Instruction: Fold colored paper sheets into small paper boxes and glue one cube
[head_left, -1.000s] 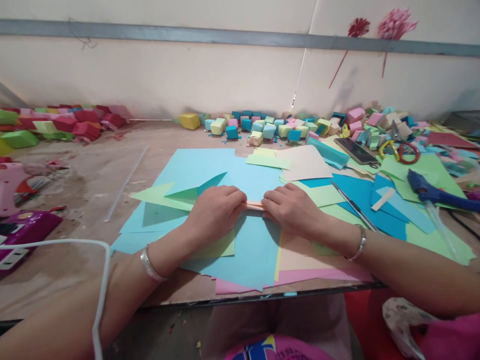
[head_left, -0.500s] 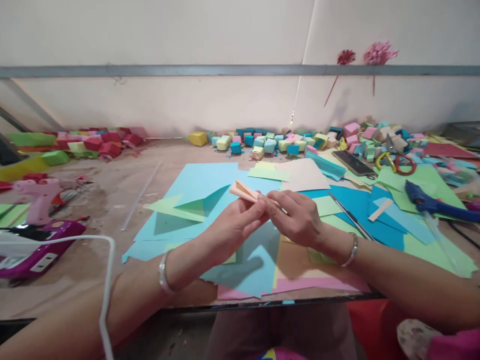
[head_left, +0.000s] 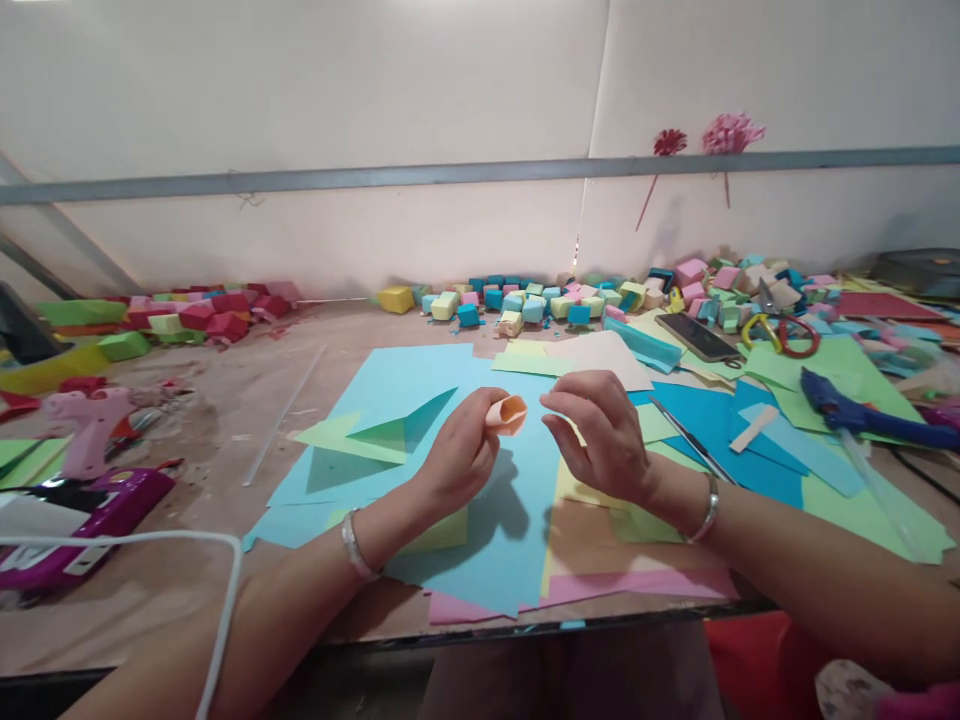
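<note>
My left hand (head_left: 459, 452) is raised above the table and pinches a small folded peach paper piece (head_left: 508, 413), which has opened into a hollow tube shape. My right hand (head_left: 600, 432) hovers just right of it with fingers curled and apart, holding nothing and not touching the paper. Both wrists wear silver bangles. Under the hands lies a spread of coloured paper sheets (head_left: 390, 385), mostly light blue, with green, pink and peach ones.
Small folded paper boxes (head_left: 525, 296) line the back wall, red and green ones (head_left: 187, 312) at far left. A phone (head_left: 694, 335), scissors (head_left: 784, 325), a blue glue gun (head_left: 855, 415), a pink glue gun (head_left: 94, 420) and a purple power strip (head_left: 90, 515) lie around.
The hands lifted the peach paper off the table, where they had pressed it flat. The right hand has let go; the left holds it, now puffed open. The camera tilted up.
</note>
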